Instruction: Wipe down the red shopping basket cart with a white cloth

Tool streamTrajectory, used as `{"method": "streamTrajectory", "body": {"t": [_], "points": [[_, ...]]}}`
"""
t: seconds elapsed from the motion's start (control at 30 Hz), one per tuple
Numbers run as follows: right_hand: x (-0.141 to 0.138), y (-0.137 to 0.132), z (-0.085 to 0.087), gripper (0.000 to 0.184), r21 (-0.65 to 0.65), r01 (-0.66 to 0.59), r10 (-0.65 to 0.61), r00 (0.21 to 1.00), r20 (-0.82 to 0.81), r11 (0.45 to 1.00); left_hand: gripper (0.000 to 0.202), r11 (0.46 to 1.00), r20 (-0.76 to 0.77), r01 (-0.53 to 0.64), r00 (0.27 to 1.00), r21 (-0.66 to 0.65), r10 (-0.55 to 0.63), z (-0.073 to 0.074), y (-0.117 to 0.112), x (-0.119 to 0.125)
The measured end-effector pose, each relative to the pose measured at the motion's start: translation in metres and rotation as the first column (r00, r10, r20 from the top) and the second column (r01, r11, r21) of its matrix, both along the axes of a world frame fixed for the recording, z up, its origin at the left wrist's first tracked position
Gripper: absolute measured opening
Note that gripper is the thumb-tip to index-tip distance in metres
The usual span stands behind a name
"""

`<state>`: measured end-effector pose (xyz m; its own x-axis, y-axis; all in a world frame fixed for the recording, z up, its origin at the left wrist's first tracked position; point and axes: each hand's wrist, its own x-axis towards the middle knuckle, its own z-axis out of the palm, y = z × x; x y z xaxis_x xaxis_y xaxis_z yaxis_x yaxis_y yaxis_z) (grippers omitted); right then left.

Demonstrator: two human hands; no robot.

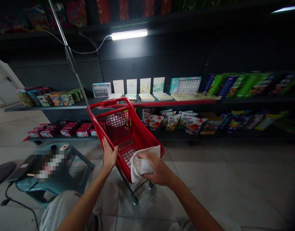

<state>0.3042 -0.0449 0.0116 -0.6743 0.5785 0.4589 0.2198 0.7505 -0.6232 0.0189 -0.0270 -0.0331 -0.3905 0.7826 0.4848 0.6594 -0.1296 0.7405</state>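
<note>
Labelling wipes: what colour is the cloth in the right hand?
The cloth is white; head view.

Bare forearms (89, 200), pale trousers (62, 208)
Left hand (110, 157) and right hand (158, 168) are bare too; the trousers look light grey and loose around the left knee (67, 197).

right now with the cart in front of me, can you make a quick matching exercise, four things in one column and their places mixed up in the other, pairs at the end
Things
1. cloth
2. left hand
3. lit lamp
4. stool

Places
A. below the upper shelf
B. on the side of the red cart
C. on the floor, left of the cart
D. in the right hand

Pairs: 1-D, 2-B, 3-A, 4-C
</note>
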Motion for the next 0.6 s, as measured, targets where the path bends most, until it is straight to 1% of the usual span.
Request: {"method": "streamTrajectory", "body": {"t": [0.07,0.1,0.13,0.17,0.2,0.23,0.27,0.3,0.33,0.37,0.4,0.43,0.5,0.53,0.6], "points": [[-0.001,-0.001,0.003,0.079,0.027,-0.024,0.024,1.0,0.02,0.999,0.087,0.997,-0.081,0.008,0.997,0.076,-0.002,0.017,-0.009,0.003],[0.0,-0.001,0.004,0.08,0.02,-0.035,0.034,0.999,0.02,0.999,0.082,0.991,-0.123,0.051,0.992,0.126,-0.035,0.027,-0.014,0.006],[0.001,-0.001,0.005,0.081,0.003,-0.05,0.05,0.999,0.012,0.999,0.073,0.977,-0.161,0.133,0.981,0.167,-0.106,0.037,-0.02,0.01],[0.003,0.0,0.005,0.083,-0.025,-0.072,0.072,0.997,-0.001,0.997,0.063,0.953,-0.192,0.244,0.959,0.181,-0.21,0.046,-0.026,0.014],[0.005,0.0,0.005,0.084,-0.058,-0.096,0.095,0.995,-0.023,0.994,0.054,0.915,-0.218,0.369,0.918,0.163,-0.331,0.055,-0.032,0.019],[0.006,0.001,0.004,0.084,-0.091,-0.122,0.117,0.992,-0.055,0.988,0.047,0.863,-0.238,0.492,0.857,0.112,-0.458,0.063,-0.038,0.024],[0.007,0.003,0.002,0.081,-0.124,-0.141,0.13,0.987,-0.093,0.982,0.043,0.799,-0.241,0.6,0.782,0.043,-0.574,0.069,-0.043,0.03],[0.008,0.004,0.0,0.073,-0.156,-0.152,0.132,0.982,-0.132,0.976,0.04,0.725,-0.226,0.687,0.701,-0.04,-0.677,0.073,-0.047,0.036],[0.008,0.006,-0.002,0.062,-0.191,-0.146,0.114,0.979,-0.17,0.971,0.038,0.654,-0.195,0.746,0.628,-0.123,-0.753,0.076,-0.051,0.041],[0.008,0.009,-0.003,0.052,-0.229,-0.123,0.076,0.976,-0.206,0.966,0.037,0.606,-0.168,0.774,0.583,-0.183,-0.795,0.077,-0.053,0.046],[0.008,0.011,-0.005,0.048,-0.27,-0.087,0.021,0.971,-0.238,0.959,0.037,0.58,-0.151,0.782,0.56,-0.229,-0.814,0.077,-0.054,0.049],[0.009,0.014,-0.006,0.048,-0.31,-0.04,-0.043,0.965,-0.258,0.95,0.038,0.576,-0.15,0.774,0.557,-0.261,-0.817,0.077,-0.055,0.052],[0.011,0.018,-0.006,0.043,-0.344,0.046,-0.141,0.956,-0.257,0.938,0.042,0.596,-0.182,0.745,0.568,-0.301,-0.802,0.075,-0.055,0.053],[0.013,0.02,-0.005,0.036,-0.321,0.068,-0.147,0.963,-0.227,0.945,0.042,0.598,-0.199,0.734,0.565,-0.323,-0.801,0.074,-0.055,0.053],[0.018,0.021,-0.003,0.023,-0.209,0.062,-0.083,0.992,-0.097,0.976,0.039,0.586,-0.216,0.728,0.546,-0.356,-0.809,0.074,-0.054,0.052]]}}
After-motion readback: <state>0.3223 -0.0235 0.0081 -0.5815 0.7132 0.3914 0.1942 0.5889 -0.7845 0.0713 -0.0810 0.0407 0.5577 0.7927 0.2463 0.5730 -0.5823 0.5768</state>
